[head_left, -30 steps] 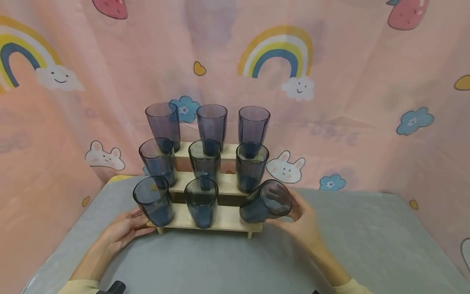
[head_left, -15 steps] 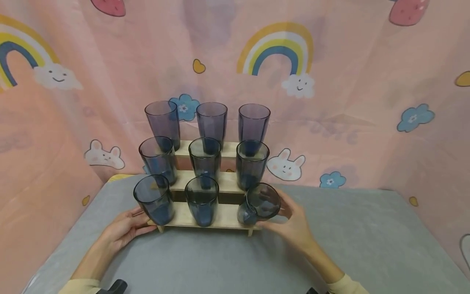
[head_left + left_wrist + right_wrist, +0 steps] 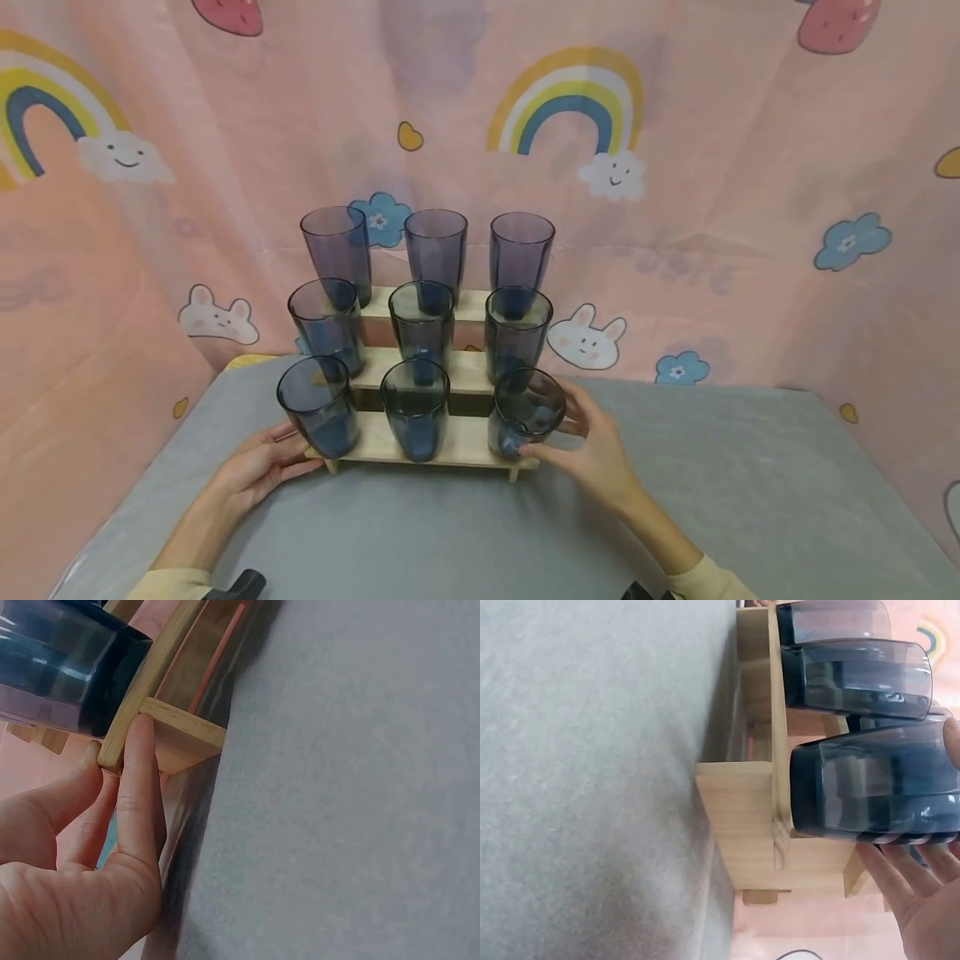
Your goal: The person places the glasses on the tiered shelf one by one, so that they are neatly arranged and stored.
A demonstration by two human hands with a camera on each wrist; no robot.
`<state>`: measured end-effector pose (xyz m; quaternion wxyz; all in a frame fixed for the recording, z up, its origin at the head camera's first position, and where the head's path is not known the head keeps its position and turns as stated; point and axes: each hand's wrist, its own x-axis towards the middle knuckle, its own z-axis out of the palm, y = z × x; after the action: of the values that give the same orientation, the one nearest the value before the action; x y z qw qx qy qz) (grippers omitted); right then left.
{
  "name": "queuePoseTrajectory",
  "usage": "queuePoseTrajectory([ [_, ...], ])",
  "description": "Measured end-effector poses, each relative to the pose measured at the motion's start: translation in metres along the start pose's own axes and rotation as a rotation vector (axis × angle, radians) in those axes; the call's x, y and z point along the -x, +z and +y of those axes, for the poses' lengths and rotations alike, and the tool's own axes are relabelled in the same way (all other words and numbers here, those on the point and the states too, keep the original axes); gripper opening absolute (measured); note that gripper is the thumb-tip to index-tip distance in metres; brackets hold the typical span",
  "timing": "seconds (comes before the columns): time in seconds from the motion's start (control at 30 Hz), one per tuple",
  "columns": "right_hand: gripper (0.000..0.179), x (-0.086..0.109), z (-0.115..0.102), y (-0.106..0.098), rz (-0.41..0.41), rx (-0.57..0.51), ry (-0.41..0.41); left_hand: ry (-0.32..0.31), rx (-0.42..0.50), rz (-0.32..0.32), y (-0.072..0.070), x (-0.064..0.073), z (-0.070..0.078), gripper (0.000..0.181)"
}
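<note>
A three-step wooden rack [image 3: 467, 435] carries rows of tinted drinking glasses. My right hand [image 3: 596, 454] grips the glass at the front right [image 3: 517, 421] from its right side, thumb in front and fingers behind. In the right wrist view that glass [image 3: 877, 787] has its base at the lowest board, close to the end. My left hand [image 3: 258, 467] pinches the left end of the lowest step; the left wrist view shows the thumb on one face of the board [image 3: 154, 671] and a finger along the other, by the leg [image 3: 184, 724].
Two more glasses share the front step, the middle one [image 3: 416, 417] nearest the held glass. Behind stand the middle row [image 3: 422, 325] and the top row [image 3: 435, 250]. A grey cloth [image 3: 712, 483] covers the table, and a pink printed curtain [image 3: 712, 167] hangs behind.
The right hand has moved left with its glass, which has gone from strongly tilted to nearly upright over the right end of the front step. The left hand keeps its hold on the rack.
</note>
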<state>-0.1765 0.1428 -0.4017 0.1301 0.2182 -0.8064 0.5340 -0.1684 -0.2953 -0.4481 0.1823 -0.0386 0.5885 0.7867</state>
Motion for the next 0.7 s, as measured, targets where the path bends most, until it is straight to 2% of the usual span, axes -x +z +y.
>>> queuePoseTrajectory([
  [0.43,0.079,0.0006,-0.0022,0.0013,-0.042,-0.001,0.038,-0.003,0.018,-0.011,0.0006,0.0039,-0.0021,0.072],
  [0.57,0.080,0.0010,-0.0023,-0.0008,-0.029,0.017,0.028,0.002,0.025,-0.015,0.0039,0.0007,-0.0021,0.073],
  [0.7,0.079,0.0003,-0.0041,-0.0029,-0.042,0.027,0.053,-0.007,0.020,-0.004,0.0054,-0.0018,-0.0035,0.071],
])
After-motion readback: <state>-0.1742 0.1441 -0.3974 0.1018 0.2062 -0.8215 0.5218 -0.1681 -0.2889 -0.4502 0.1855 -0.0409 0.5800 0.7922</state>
